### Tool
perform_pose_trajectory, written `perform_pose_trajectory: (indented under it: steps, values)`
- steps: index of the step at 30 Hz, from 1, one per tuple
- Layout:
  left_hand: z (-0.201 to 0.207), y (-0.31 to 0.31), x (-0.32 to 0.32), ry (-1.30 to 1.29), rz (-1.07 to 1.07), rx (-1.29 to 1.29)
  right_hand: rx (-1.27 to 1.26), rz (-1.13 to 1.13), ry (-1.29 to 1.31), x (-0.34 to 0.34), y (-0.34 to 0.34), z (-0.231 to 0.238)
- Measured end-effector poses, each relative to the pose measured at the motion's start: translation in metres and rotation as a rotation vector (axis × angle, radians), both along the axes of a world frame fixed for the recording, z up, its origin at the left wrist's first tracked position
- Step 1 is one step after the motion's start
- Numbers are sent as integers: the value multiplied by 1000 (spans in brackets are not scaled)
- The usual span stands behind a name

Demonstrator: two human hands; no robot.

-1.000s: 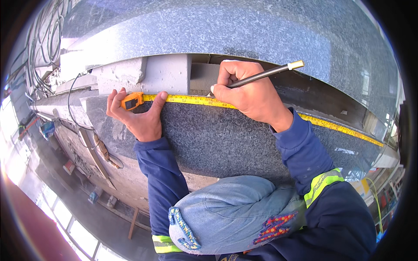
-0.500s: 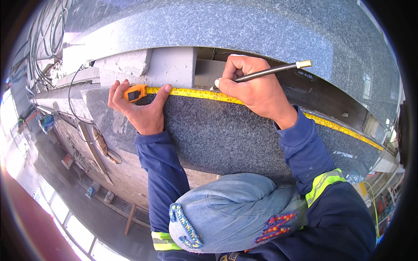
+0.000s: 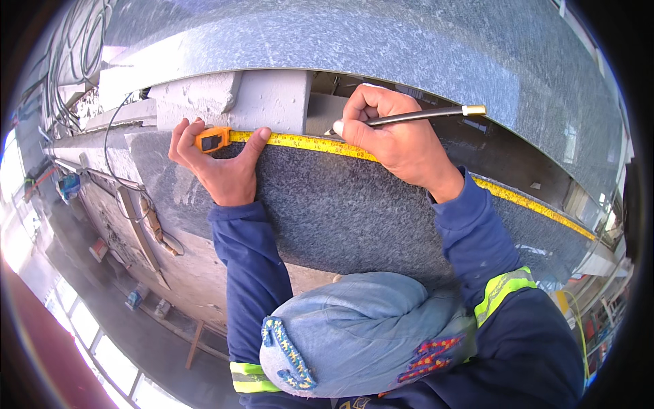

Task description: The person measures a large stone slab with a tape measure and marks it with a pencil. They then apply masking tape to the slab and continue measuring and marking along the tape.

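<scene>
My left hand (image 3: pixel 231 170) is wrapped round the orange case of a tape measure (image 3: pixel 214 140), its thumb pressing on the yellow blade beside the case. Rightward from there, the blade (image 3: pixel 535 202) runs along the far edge of a dark grey speckled stone slab (image 3: pixel 334 211). A black pencil (image 3: pixel 429 115) with a pale end is pinched in my right hand (image 3: pixel 407 140). The pencil tip is at the upper edge of the blade, just left of the right fingers. Part of the blade is hidden under my right hand and forearm.
Beyond the slab's edge is a dark gap with light grey blocks (image 3: pixel 266 102) in it. A large polished stone slab (image 3: pixel 340 37) overhangs the gap. Cables (image 3: pixel 85 51) hang at far left. A denim cap (image 3: pixel 361 330) covers the lower middle.
The view has shifted slightly. My left hand still grips the tape measure case, and my right hand keeps the pencil at nearly the same spot on the blade, the pencil slightly flatter.
</scene>
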State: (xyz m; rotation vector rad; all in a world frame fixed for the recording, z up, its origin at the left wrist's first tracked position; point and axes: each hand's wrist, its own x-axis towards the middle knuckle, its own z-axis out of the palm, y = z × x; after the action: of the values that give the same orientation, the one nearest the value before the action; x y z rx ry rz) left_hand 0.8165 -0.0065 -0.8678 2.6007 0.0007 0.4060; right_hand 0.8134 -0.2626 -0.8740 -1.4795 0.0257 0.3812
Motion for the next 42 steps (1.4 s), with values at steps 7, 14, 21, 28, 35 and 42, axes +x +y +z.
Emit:
perform_pose_trajectory:
  steps: [7,14,21,28,35,42]
  values:
    - [-2,2,0,-5,3,7,77,-115,12,0,7,9]
    - [-4,3,0,7,15,-43,17,-80,38,3,15,2]
    - [-2,3,-1,18,14,3,-37,-19,68,6,10,1]
    - [-2,2,-1,31,31,-38,-11,-13,63,7,9,2]
    - [-2,2,-1,13,19,10,-28,-19,59,7,10,2]
    - [-4,4,0,6,0,-2,-56,14,67,8,7,4]
